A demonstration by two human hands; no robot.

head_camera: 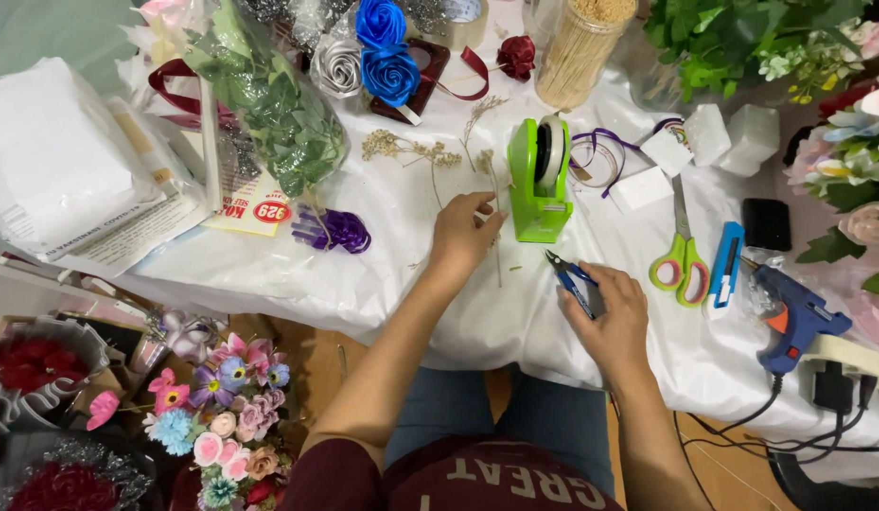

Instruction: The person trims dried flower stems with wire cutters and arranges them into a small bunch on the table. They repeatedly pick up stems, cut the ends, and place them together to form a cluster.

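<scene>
My left hand [461,235] rests on the white table cover [402,274] and pinches a thin dried flower stem [496,248] just left of a green tape dispenser [538,180]. The stem runs down past my fingers toward the table's front edge. My right hand [612,322] lies near the front edge and grips small blue-handled cutters [570,280], their tips pointing up-left toward the dispenser. More dried sprigs [409,149] lie beyond my left hand.
Green-handled scissors [682,257], a blue utility knife [727,265] and a blue glue gun [791,320] lie to the right. Blue and silver fabric roses [381,49], a bag of leaves [274,104], a purple bow [337,230], a jar of sticks [580,49] and white foam blocks [712,138] fill the back. Bouquets [222,416] stand lower left.
</scene>
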